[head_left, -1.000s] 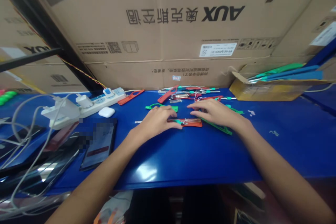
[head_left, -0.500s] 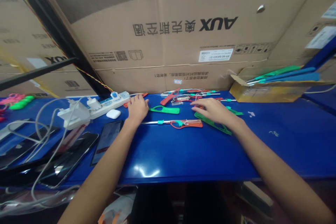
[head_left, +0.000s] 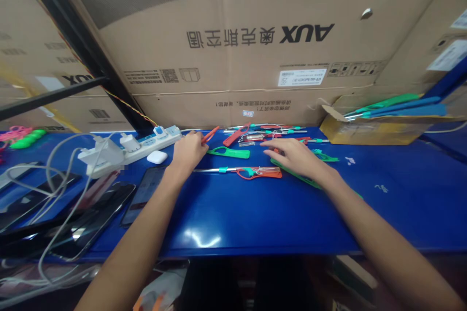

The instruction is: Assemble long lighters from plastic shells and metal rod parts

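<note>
My left hand (head_left: pixel 188 151) is closed on a flat red plastic handle piece (head_left: pixel 210 134) and lifts its end off the blue table (head_left: pixel 255 214), beside the white power strip (head_left: pixel 146 143). My right hand (head_left: pixel 294 154) lies flat with fingers stretched out over a long green plastic piece (head_left: pixel 297 175). Between the hands lie a green handle piece (head_left: pixel 229 152) and a screwdriver-like tool with a red and teal handle (head_left: pixel 251 171). Behind them is a pile of several red and teal tools (head_left: pixel 266 131).
Large cardboard boxes (head_left: pixel 255 43) wall the back of the table. An open carton (head_left: pixel 379 124) with long green and blue tools sits at the right. White earbud case (head_left: pixel 157 157), chargers, cables and several phones (head_left: pixel 109 204) crowd the left side.
My left hand left the red and teal tool, reached left toward the power strip and picked up the red handle piece. My right hand stayed nearly still. The camera tilted slightly.
</note>
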Tool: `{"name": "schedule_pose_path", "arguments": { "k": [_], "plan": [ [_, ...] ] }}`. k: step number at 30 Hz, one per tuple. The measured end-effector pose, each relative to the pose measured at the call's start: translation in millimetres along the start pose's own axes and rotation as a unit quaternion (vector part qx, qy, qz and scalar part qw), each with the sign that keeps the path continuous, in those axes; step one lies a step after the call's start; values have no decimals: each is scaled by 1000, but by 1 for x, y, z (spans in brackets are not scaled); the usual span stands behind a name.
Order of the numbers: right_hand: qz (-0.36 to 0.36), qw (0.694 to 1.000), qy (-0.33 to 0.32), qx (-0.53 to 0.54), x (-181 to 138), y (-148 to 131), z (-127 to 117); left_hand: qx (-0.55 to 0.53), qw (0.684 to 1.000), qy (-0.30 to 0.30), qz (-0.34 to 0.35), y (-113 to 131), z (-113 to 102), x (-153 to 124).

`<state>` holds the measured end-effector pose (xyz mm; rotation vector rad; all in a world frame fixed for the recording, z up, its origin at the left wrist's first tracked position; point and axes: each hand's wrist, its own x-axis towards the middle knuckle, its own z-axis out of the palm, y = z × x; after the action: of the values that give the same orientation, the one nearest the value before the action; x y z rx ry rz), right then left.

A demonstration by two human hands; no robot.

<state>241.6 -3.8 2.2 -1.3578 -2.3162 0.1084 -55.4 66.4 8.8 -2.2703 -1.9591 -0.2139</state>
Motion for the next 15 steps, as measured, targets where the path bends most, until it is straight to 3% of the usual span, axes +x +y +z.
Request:
{"name": "schedule_pose_path", "arguments": {
  "k": [3,5,12,15],
  "plan": [
    [9,1000,12,1,0,-4,-2,-79,992,60,76,11,1,-3],
    [19,1000,22,0,1,-1,-5,-101,986,67,118,19,5,-5],
    [116,984,119,-63,-8,54,-31,-196,949,50,240,31,15,-10],
    [116,986,95,-73,-15,80,-37,-192,948,5,255,33,21,-14]
  ]
}}
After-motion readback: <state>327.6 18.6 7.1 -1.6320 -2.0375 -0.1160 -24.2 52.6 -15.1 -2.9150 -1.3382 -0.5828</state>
